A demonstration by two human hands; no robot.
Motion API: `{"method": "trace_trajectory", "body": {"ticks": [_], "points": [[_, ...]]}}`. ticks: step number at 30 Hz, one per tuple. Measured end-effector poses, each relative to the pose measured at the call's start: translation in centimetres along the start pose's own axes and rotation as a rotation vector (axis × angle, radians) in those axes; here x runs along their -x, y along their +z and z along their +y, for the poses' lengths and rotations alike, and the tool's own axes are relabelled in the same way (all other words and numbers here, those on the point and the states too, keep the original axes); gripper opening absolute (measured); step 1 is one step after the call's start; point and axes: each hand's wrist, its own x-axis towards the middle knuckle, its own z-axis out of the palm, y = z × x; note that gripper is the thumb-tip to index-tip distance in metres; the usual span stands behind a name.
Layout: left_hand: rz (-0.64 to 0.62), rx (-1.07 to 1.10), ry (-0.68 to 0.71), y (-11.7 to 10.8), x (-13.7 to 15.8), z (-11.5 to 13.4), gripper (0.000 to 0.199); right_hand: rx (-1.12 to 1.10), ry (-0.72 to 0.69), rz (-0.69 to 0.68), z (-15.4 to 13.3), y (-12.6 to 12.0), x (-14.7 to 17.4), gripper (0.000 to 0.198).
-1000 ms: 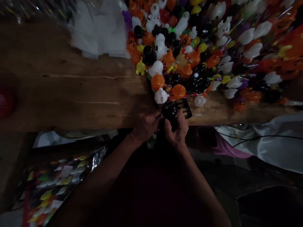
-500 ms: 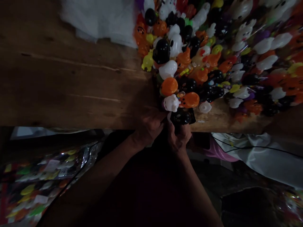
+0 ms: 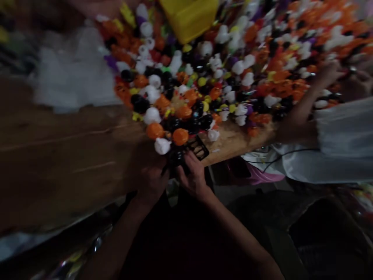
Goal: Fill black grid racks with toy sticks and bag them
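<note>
Low at the table's front edge, a glossy black toy figure (image 3: 176, 157) sits between my hands, its details lost in the dark. My right hand (image 3: 194, 175) has its thumb and fingers closed on the figure's near right side. Curled just left of it is my left hand (image 3: 152, 182); its fingertips are in shadow, and what they grip is hidden. A black plastic grid tray (image 3: 200, 148) shows beyond my right fingers, partly covered by the toys. Close in front are a white toy figure (image 3: 162, 146) and two orange toy figures, one the round orange toy (image 3: 180, 136).
Heaps of small orange, white, black and yellow toys cover the wooden table (image 3: 58, 155). A yellow basket (image 3: 189, 19) stands at the back, and white plastic sheeting (image 3: 75, 70) lies left. At right, a co-worker in white sleeves (image 3: 346, 132) has hands (image 3: 330, 76) over the heap.
The view has swung right and up, bringing the yellow basket and the co-worker's arms into sight. My right fingers now reach over the black figure, and more of the grid tray shows.
</note>
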Motion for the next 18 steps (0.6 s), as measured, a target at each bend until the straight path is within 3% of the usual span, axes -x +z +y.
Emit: {"method": "trace_trajectory", "body": {"ticks": [2, 5, 10, 13, 15, 18], "points": [[0.008, -0.085, 0.096, -0.1, 0.0, -0.4, 0.022, 0.028, 0.030, 0.013, -0.3, -1.0, 0.1, 0.022], [-0.098, -0.146, 0.164, -0.5, -0.1, -1.5, 0.023, 0.130, 0.045, 0.108, -0.1, -3.3, 0.7, 0.023], [-0.205, -0.176, 0.186, -2.3, 0.5, -4.2, 0.032, 0.369, 0.003, 0.190, 3.4, -7.9, 1.0, 0.022], [-0.178, -0.146, 0.012, -3.0, 0.8, -4.4, 0.032, 0.458, 0.110, 0.301, 6.8, -9.8, -0.3, 0.022], [-0.166, -0.102, -0.131, -2.9, 0.6, -3.7, 0.023, 0.468, 0.150, 0.290, 8.8, -10.2, -1.8, 0.022], [-0.154, -0.099, -0.191, -2.4, 0.2, -2.6, 0.036, 0.419, 0.117, 0.263, 10.1, -10.1, -5.3, 0.025]]}}
